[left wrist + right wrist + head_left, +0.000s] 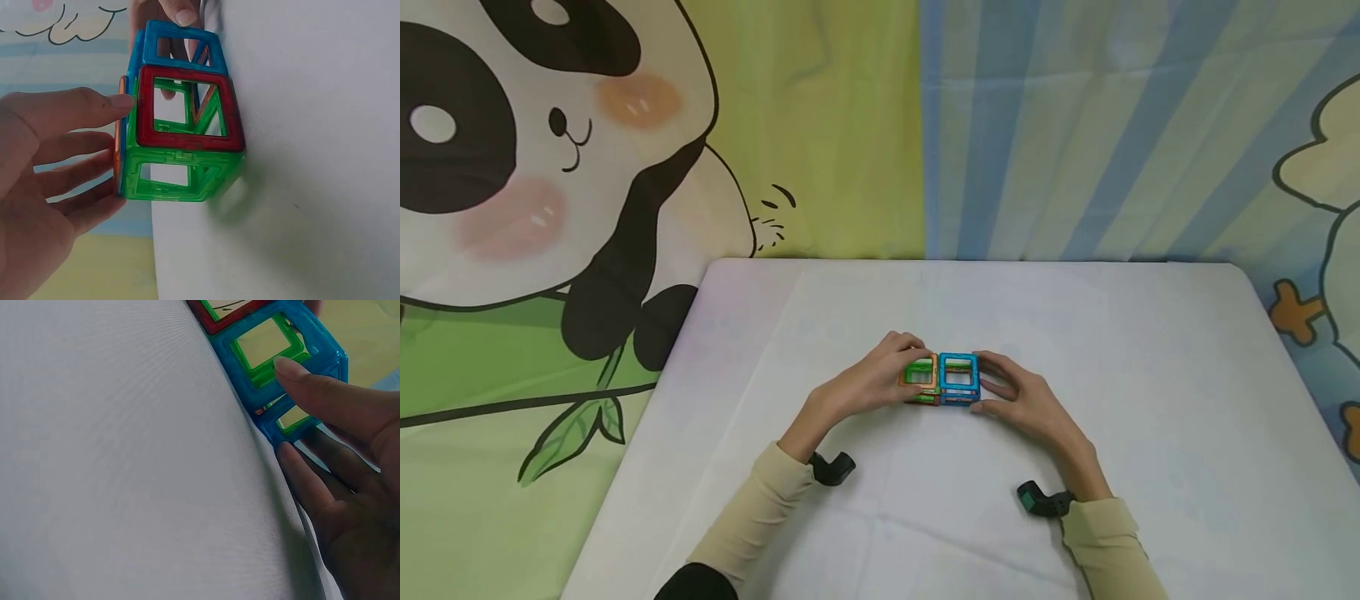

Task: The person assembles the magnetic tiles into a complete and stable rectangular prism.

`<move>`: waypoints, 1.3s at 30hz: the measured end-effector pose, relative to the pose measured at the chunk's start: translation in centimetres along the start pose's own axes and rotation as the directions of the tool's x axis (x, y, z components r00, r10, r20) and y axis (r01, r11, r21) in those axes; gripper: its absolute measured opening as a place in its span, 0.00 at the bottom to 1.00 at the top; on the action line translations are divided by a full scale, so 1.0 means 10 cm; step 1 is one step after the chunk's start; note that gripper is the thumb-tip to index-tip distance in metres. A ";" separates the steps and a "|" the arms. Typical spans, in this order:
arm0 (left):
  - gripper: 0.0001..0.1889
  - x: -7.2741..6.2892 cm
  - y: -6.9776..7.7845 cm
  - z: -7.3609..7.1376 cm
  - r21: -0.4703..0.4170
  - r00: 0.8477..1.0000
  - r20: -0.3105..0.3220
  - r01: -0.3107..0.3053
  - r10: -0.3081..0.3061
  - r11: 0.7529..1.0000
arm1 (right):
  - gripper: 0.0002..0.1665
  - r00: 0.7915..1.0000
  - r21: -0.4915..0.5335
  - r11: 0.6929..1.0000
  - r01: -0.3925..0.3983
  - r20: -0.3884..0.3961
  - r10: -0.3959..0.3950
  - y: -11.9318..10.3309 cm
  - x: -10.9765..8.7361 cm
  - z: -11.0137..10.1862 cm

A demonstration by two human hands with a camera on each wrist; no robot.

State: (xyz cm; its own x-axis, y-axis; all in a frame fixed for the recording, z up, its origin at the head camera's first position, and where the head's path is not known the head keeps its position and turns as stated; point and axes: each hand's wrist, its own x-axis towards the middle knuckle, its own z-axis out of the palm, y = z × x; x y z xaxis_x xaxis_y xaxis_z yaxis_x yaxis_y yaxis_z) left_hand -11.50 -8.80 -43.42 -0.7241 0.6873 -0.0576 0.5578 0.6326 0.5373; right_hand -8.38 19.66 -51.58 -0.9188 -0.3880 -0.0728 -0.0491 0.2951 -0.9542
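Two rows of magnetic tiles form a small hollow block (958,393) on the white table, in front of me. Its upper face has an orange square tile (920,385) on the left and a blue square tile (959,355) on the right. In the left wrist view a red square tile (190,142) and green tiles (181,194) show on its sides. My left hand (880,373) holds the block's left end, thumb at one edge and fingers by the orange tile. From the other end my right hand (1018,398) grips it, thumb on a blue side tile (240,384).
A white cloth-covered table (925,517) spreads around the block. Behind it hang a panda-printed backdrop (820,125) and a blue striped one (1075,125). Dark wrist devices (832,469) sit at both cuffs.
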 end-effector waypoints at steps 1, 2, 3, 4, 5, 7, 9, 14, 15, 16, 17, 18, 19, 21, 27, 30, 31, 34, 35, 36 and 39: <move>0.25 0.00 0.00 0.00 0.001 1.000 0.002 -0.001 0.001 1.000 | 0.50 1.000 0.000 1.000 -0.001 -0.001 0.001 0.00 0.00 0.00; 0.25 0.00 -0.01 0.00 0.002 1.000 0.003 -0.003 0.003 1.000 | 0.50 1.000 -0.001 1.000 0.000 0.000 0.000 -0.01 0.00 0.00; 0.25 0.00 -0.01 0.00 0.004 1.000 0.005 -0.005 0.005 1.000 | 0.50 1.000 -0.002 1.000 0.001 -0.002 -0.001 -0.01 0.00 0.00; 0.24 0.00 -0.02 0.00 0.006 1.000 0.003 -0.007 0.007 1.000 | 0.50 1.000 -0.004 1.000 0.002 0.000 -0.002 -0.01 -0.01 0.00; 0.24 0.00 -0.02 0.01 0.006 1.000 0.000 -0.010 0.010 1.000 | 0.50 1.000 -0.003 1.000 0.004 0.000 -0.004 -0.01 0.00 0.00; 0.24 0.00 -0.03 0.02 0.004 1.000 -0.015 -0.016 0.016 1.000 | 0.49 1.000 -0.002 1.000 0.003 0.001 -0.003 -0.01 0.00 0.00; 0.23 -0.01 -0.04 0.06 -0.003 0.999 -0.037 -0.026 0.026 1.000 | 0.49 1.000 -0.002 1.000 0.003 0.003 -0.003 0.00 -0.01 -0.01; 0.23 -0.08 -0.09 0.16 -0.017 0.996 -0.077 -0.041 0.040 0.999 | 0.49 1.000 -0.003 1.000 -0.013 0.010 0.014 0.00 -0.04 0.01; 0.23 -0.10 -0.10 0.18 -0.020 0.996 -0.079 -0.041 0.039 0.999 | 0.49 1.000 -0.005 1.000 -0.016 0.012 0.016 0.00 -0.04 0.02; 0.23 -0.11 -0.11 0.19 -0.022 0.996 -0.084 -0.043 0.041 0.999 | 0.49 1.000 -0.004 1.000 -0.016 0.013 0.016 0.00 -0.05 0.02; 0.23 -0.11 -0.12 0.21 -0.023 0.995 -0.090 -0.046 0.043 0.999 | 0.49 1.000 -0.007 1.000 -0.016 0.012 0.016 0.00 -0.05 0.03; 0.24 -0.12 -0.13 0.22 -0.027 0.994 -0.099 -0.049 0.046 0.998 | 0.49 1.000 -0.011 1.000 -0.017 0.009 0.017 0.01 -0.05 0.03; 0.24 -0.12 -0.13 0.22 -0.029 0.993 -0.109 -0.053 0.050 0.998 | 0.49 1.000 -0.015 1.000 -0.015 0.006 0.015 0.01 -0.05 0.03; 0.25 -0.11 -0.15 0.22 -0.052 0.991 -0.129 -0.049 0.042 0.997 | 0.49 1.000 -0.015 1.000 -0.014 -0.011 0.014 0.00 -0.04 0.04; 0.36 -0.14 -0.23 0.30 -0.286 0.978 -0.155 0.090 -0.138 0.954 | 0.49 1.000 0.004 1.000 -0.017 -0.022 0.017 -0.01 -0.03 0.04; 0.42 -0.20 -0.32 0.37 -0.438 0.966 -0.133 0.144 -0.222 0.888 | 0.49 1.000 0.009 1.000 -0.017 -0.012 0.017 0.00 -0.03 0.04; 0.43 -0.21 -0.35 0.39 -0.479 0.964 -0.126 0.146 -0.232 0.866 | 0.48 1.000 0.011 1.000 -0.017 -0.014 0.017 0.00 -0.02 0.04; 0.45 -0.23 -0.42 0.44 -0.574 0.969 -0.107 0.122 -0.222 0.810 | 0.48 1.000 0.008 1.000 -0.012 -0.023 0.012 -0.02 -0.02 0.05; 0.44 -0.23 -0.44 0.45 -0.591 0.972 -0.104 0.111 -0.212 0.799 | 0.48 0.999 0.001 1.000 -0.015 -0.029 0.015 -0.02 -0.02 0.05; 0.44 -0.23 -0.46 0.45 -0.602 0.974 -0.101 0.102 -0.203 0.792 | 0.48 0.999 -0.007 1.000 -0.018 -0.034 0.018 -0.03 -0.02 0.05; 0.42 -0.23 -0.48 0.47 -0.623 0.977 -0.094 0.094 -0.194 0.776 | 0.49 0.999 -0.030 0.999 -0.022 -0.037 0.021 -0.06 -0.03 0.05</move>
State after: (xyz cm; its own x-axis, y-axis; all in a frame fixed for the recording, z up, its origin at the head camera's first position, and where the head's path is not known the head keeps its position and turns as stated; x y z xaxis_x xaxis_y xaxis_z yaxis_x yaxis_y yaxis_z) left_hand -10.63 -11.76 -49.79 -0.8533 0.5151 -0.0810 0.1122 0.3330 0.9362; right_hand -7.88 19.14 -51.19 -0.9335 -0.3491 -0.0817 -0.0407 0.3297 -0.9432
